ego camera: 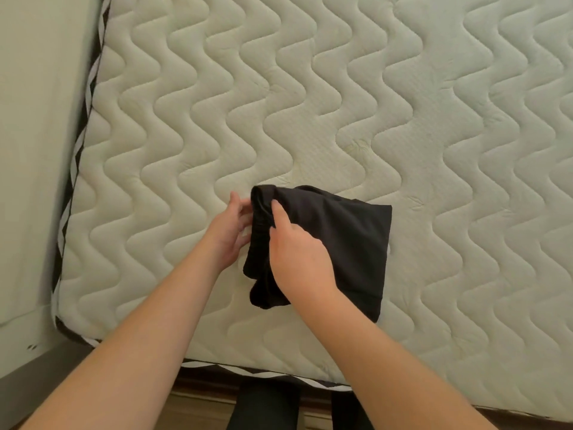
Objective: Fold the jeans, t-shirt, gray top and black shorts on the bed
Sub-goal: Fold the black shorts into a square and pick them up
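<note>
Quilted cream mattress with a wavy stitched pattern (pixel 403 88), bare of bedding, fills most of the view; a black-and-white zigzag trim (pixel 81 144) runs along its left and near edges, and a pale wall panel (pixel 34 119) stands just beside the left edge. Wooden flooring (pixel 198 408) shows below the near edge.

Item: small black fabric shorts (pixel 347 243), already doubled over, lying near the mattress's near-left area with the gathered waistband end lifted toward our hands and the hem end flat on the quilting.

Left hand (pixel 231 234): at the waistband end, fingers loosely curved and touching the fabric's edge; we cannot tell whether they truly pinch it.

Right hand (pixel 297 252): laid over the shorts, fingers curled round the bunched waistband, thumb on top, holding it.

Jeans, t-shirt and gray top: not in view.

Step in hand, as we judge it: folding the black shorts, with one fold made and the bunched waistband being tidied. The next move likely calls for carrying the waistband end across to meet the hem, then pressing the bundle flat so the layers do not slip.

Edges and room: the shorts sit near the front edge and well apart from the left trim. Open quilting stretches to the right and far side, giving us ample room to lay the fold away from the edge.
</note>
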{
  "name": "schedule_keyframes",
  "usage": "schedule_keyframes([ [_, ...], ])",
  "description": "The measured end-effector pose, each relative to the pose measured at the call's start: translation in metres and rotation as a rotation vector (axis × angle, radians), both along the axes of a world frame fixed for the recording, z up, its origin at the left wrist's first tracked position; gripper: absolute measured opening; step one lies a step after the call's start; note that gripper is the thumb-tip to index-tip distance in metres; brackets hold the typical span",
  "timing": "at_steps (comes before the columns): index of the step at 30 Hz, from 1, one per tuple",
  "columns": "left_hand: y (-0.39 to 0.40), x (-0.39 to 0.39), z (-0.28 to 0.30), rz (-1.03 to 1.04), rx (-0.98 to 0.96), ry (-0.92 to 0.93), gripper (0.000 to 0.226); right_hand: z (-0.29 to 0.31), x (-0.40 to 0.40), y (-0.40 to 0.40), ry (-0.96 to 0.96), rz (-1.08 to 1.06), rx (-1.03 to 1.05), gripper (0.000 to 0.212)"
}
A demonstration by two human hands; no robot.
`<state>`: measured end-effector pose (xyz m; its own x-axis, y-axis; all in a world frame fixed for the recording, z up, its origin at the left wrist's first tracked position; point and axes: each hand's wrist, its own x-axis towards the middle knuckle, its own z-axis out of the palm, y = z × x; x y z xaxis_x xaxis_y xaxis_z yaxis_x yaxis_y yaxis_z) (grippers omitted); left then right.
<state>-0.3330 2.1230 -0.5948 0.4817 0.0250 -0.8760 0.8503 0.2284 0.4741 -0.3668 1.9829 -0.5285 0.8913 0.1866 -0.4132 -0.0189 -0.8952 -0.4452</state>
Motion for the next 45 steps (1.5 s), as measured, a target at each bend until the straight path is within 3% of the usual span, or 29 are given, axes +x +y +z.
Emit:
schedule_keyframes([
  [5,0.009,0.007,-0.005,0.006,-0.033,0.022,0.077,-0.008,0.001,-0.025,-0.054,-0.069,0.184,0.049],
  [9,0.001,0.014,0.002,-0.241,0.040,0.037,0.068,-0.032,0.004,-0.092,-0.154,-0.357,0.007,0.049],
  [12,-0.006,0.016,-0.002,-0.320,0.158,0.015,0.063,-0.048,0.008,-0.135,0.182,-0.715,0.002,0.071],
  [14,-0.008,0.018,-0.004,-0.349,0.175,-0.007,0.053,-0.055,0.010,-0.150,0.422,-0.917,0.231,0.078],
  [16,-0.008,0.022,-0.002,-0.389,0.139,-0.011,0.045,-0.060,0.013,-0.161,0.532,-0.997,0.395,0.079],
  [20,-0.009,0.019,0.005,-0.479,0.131,0.012,0.034,-0.062,0.015,-0.170,0.661,-0.872,0.492,0.065],
  [25,-0.015,0.016,0.035,-0.420,0.099,-0.101,0.036,-0.032,0.021,-0.192,0.586,-0.830,0.623,0.035],
  [28,-0.024,0.027,0.069,-0.463,0.095,-0.363,0.046,0.005,0.034,-0.215,0.467,-0.769,0.656,0.032],
  [33,-0.050,0.054,0.123,-0.660,0.401,-0.921,0.056,0.052,0.058,-0.251,0.073,-0.737,0.592,0.023],
  [39,-0.084,0.050,0.094,-0.805,0.588,-1.262,0.052,0.036,0.056,-0.280,-0.231,-0.642,0.447,0.034],
  [41,-0.091,0.030,0.062,-0.903,0.712,-1.253,0.054,0.010,0.038,-0.285,-0.223,-0.582,0.329,0.033],
  [45,-0.103,-0.027,0.004,-1.262,0.818,-0.957,0.065,-0.039,-0.007,-0.283,0.061,-0.591,0.234,0.050],
])
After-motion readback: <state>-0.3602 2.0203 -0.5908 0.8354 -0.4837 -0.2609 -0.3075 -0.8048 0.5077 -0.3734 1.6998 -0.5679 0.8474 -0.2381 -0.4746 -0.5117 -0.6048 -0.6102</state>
